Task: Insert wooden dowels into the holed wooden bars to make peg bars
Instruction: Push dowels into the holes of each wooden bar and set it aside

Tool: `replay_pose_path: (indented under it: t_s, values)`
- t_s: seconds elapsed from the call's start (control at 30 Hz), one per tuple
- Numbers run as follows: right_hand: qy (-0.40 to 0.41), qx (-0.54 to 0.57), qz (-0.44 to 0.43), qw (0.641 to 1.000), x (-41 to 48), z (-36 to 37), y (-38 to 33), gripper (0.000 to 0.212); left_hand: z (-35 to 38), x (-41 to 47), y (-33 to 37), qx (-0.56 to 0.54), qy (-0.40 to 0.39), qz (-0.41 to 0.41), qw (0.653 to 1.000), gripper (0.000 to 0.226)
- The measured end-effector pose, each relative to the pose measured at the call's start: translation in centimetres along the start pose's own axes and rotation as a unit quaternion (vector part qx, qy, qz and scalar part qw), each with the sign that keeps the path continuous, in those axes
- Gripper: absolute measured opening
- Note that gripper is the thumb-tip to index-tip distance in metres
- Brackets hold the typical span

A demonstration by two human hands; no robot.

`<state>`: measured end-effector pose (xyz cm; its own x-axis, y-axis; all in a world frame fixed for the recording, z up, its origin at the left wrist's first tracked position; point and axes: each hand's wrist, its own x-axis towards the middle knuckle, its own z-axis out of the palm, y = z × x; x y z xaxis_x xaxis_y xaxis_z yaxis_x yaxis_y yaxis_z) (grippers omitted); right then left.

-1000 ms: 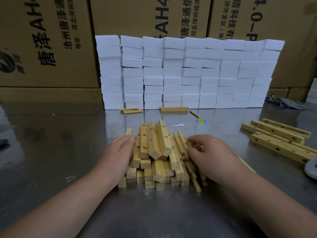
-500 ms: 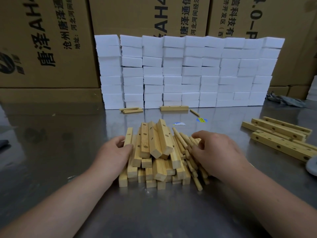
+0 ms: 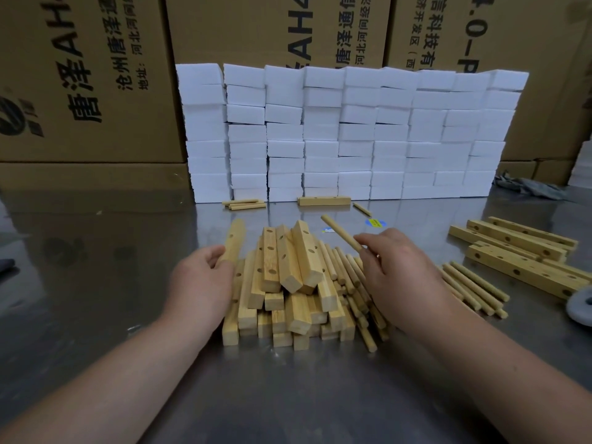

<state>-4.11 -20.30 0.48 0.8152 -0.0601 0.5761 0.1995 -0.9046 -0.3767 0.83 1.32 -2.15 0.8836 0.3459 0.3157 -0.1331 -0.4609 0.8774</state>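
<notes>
Two grips: L hand (image 3: 200,280) round holed bar (image 3: 235,237), R hand (image 3: 400,277) on dowel (image 3: 339,232); bar tip away, dowel tip up-left.

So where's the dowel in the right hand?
Head view, just right of centre: the right hand pinches the dowel above the pile of bars, tilted up-left.

We see pale matt wooden holed bars (image 3: 288,277) heaped on a glossy, reflective grey metal worktop (image 3: 96,283).
</notes>
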Motion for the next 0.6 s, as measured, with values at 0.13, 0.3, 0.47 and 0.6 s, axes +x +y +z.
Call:
replay_pose_path:
  t_s: [0.13,0.3,0.47,0.6]
  values:
    - [-0.016,0.021,0.001,1.000,0.0,0.0,-0.1,0.027,-0.3,-0.3,0.4,-0.022,0.018,0.020,0.999,0.032]
    - [-0.029,0.065,-0.021,0.997,-0.1,-0.3,-0.1,0.022,-1.2,-1.6,1.7,-0.046,0.033,0.100,0.993,0.030]
    - [-0.030,0.135,-0.037,0.990,-0.7,-0.5,-0.8,0.022,-1.4,-3.3,2.7,-0.042,0.000,0.178,0.983,0.037]
    - [0.002,0.165,-0.063,0.984,-1.0,-0.6,-1.0,0.021,-1.6,-3.5,3.0,-0.011,-0.017,0.241,0.970,0.032]
